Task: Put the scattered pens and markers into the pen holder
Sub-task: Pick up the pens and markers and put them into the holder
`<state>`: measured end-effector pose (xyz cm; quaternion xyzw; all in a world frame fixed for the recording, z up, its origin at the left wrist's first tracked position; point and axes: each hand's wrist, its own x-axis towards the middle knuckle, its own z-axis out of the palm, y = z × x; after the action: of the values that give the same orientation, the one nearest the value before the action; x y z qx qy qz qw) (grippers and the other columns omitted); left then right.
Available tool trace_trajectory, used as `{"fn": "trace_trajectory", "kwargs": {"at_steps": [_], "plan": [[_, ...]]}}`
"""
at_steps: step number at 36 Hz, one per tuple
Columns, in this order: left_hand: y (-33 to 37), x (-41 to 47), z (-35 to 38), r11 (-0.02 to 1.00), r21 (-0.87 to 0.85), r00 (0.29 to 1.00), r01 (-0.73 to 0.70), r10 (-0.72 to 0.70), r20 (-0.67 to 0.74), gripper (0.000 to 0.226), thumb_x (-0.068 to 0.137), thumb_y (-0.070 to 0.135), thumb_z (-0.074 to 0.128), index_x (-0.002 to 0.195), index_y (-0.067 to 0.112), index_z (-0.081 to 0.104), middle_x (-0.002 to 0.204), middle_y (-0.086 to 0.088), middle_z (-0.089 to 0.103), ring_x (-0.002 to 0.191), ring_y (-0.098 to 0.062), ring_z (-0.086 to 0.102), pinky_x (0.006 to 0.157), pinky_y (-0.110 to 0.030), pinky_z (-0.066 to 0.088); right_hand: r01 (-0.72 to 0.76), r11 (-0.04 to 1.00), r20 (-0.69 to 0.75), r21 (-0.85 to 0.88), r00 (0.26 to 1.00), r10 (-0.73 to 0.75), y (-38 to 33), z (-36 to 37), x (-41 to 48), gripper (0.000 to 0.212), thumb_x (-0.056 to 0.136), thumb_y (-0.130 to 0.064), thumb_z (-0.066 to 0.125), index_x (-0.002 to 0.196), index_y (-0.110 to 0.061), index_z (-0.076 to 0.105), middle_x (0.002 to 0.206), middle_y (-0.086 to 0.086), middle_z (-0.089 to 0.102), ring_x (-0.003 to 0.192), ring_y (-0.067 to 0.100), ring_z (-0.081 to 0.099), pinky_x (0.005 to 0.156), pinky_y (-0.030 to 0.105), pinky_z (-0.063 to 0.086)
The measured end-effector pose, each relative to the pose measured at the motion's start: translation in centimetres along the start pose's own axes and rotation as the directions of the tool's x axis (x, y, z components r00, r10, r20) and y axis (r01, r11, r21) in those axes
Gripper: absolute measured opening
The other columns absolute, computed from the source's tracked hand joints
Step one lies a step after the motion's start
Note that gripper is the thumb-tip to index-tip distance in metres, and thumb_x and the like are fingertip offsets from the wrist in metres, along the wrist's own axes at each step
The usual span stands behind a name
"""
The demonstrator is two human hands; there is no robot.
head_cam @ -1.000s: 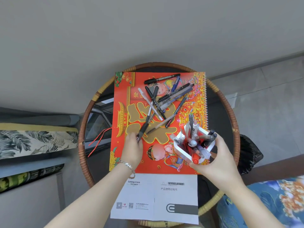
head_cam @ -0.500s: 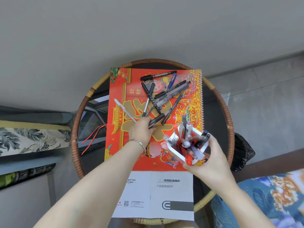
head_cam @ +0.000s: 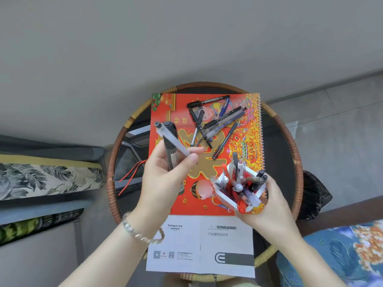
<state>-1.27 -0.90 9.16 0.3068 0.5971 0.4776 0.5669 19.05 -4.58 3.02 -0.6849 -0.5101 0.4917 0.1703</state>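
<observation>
The left hand (head_cam: 165, 175) has lifted off the calendar (head_cam: 163, 204), now raised and gripping two pens (head_cam: 172, 146). The right hand (head_cam: 269, 206) still grips the tilted pen holder (head_cam: 223, 195).

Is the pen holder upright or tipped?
Tipped: the pen holder, held by the right hand, leans with its opening facing the camera, pens showing.

Loose pens (head_cam: 215, 123) on calendar (head_cam: 246, 146), behind holder (head_cam: 238, 189).
</observation>
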Motion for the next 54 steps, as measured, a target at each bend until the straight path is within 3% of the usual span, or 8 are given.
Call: {"fn": "trace_trajectory", "kwargs": {"at_steps": [9, 15, 23, 26, 30, 40, 48, 54], "plan": [[-1.2, -2.7, 0.2, 0.991, -0.039, 0.988, 0.131, -0.134, -0.074, 0.013, 0.079, 0.014, 0.075, 0.07, 0.022, 0.071, 0.076, -0.023, 0.068, 0.054, -0.009, 0.056, 0.05, -0.014, 0.041, 0.033, 0.999, 0.031, 0.012, 0.999, -0.033, -1.4, 1.1, -0.5, 0.066, 0.056, -0.016, 0.082, 0.095, -0.051, 0.043, 0.104, -0.019, 0.057, 0.1, 0.006, 0.057, 0.072, 0.021, 0.042], [-1.9, -4.0, 2.0, 0.991, 0.02, 0.989, 0.135, -0.133, -0.067, 0.019, 0.086, -0.003, 0.064, 0.074, 0.012, 0.065, 0.062, -0.012, 0.062, 0.034, 0.004, 0.048, 0.038, -0.003, 0.034, 0.036, 0.999, 0.014, -0.008, 0.999, -0.036, -1.6, 1.7, -0.4, 0.062, 0.056, -0.018, 0.08, 0.098, -0.046, 0.046, 0.103, -0.018, 0.058, 0.1, 0.009, 0.057, 0.075, 0.025, 0.045], [-3.4, -3.6, 1.6, 0.989, 0.144, 0.981, 0.043, -0.014, -0.196, 0.035, 0.082, 0.004, 0.073, 0.064, 0.034, 0.07, 0.063, -0.014, 0.064, 0.064, -0.013, 0.062, 0.065, -0.018, 0.051, 0.05, 0.999, -0.004, -0.012, 0.999, -0.05, -2.0, 1.9, -0.1, 0.068, 0.058, -0.013, 0.079, 0.109, -0.043, 0.045, 0.107, -0.017, 0.056, 0.104, 0.008, 0.053, 0.078, 0.023, 0.043], [-3.5, -3.0, 1.5, 0.978, 0.189, 0.978, 0.092, -0.053, -0.204, 0.03, 0.08, 0.006, 0.075, 0.066, 0.031, 0.066, 0.065, 0.008, 0.063, 0.056, -0.009, 0.052, 0.06, -0.021, 0.048, 0.061, 0.998, 0.009, -0.03, 0.998, -0.061, -2.0, 2.0, -0.1, 0.071, 0.058, -0.014, 0.078, 0.12, -0.029, 0.047, 0.112, -0.009, 0.056, 0.109, 0.013, 0.051, 0.083, 0.028, 0.041], [-3.3, -2.6, 1.4, 0.981, -0.01, 0.961, 0.194, -0.193, -0.198, 0.009, 0.086, -0.001, 0.067, 0.085, 0.007, 0.063, 0.054, 0.008, 0.057, 0.035, 0.001, 0.045, 0.039, -0.008, 0.038, 0.039, 0.999, -0.004, 0.015, 0.999, -0.039, -1.9, 2.1, -0.2, 0.064, 0.055, -0.014, 0.082, 0.1, -0.044, 0.048, 0.105, -0.015, 0.058, 0.1, 0.008, 0.057, 0.073, 0.021, 0.043], [-2.6, -3.0, 1.8, 0.987, -0.163, 0.977, -0.01, -0.025, -0.213, 0.016, 0.092, -0.001, 0.057, 0.084, 0.014, 0.058, 0.059, 0.005, 0.072, 0.059, -0.013, 0.06, 0.053, -0.015, 0.047, 0.049, 0.997, -0.023, 0.055, 0.999, -0.047, -1.8, 1.9, -0.1, 0.067, 0.056, -0.015, 0.085, 0.092, -0.054, 0.045, 0.102, -0.017, 0.062, 0.096, -0.001, 0.06, 0.07, 0.013, 0.044], [-3.6, -3.0, 1.9, 0.998, 0.06, 0.983, 0.019, -0.008, -0.184, 0.005, 0.084, 0.0, 0.07, 0.084, 0.0, 0.065, 0.061, -0.015, 0.061, 0.051, -0.012, 0.053, 0.049, -0.013, 0.043, 0.039, 0.999, -0.028, 0.035, 0.999, -0.038, -1.9, 2.1, -0.3, 0.066, 0.053, -0.019, 0.084, 0.104, -0.04, 0.047, 0.106, -0.012, 0.061, 0.101, 0.011, 0.059, 0.081, 0.029, 0.049], [-5.6, -2.5, 1.9, 0.952, 0.301, 0.983, 0.058, -0.002, -0.184, 0.027, 0.08, 0.003, 0.074, 0.068, 0.025, 0.062, 0.064, 0.008, 0.048, 0.056, 0.0, 0.045, 0.056, -0.009, 0.037, 0.067, 0.998, -0.034, 0.009, 0.997, -0.066, -2.0, 2.4, -0.2, 0.078, 0.059, -0.018, 0.083, 0.126, -0.029, 0.043, 0.12, -0.009, 0.055, 0.117, 0.015, 0.051, 0.094, 0.034, 0.046]]}}
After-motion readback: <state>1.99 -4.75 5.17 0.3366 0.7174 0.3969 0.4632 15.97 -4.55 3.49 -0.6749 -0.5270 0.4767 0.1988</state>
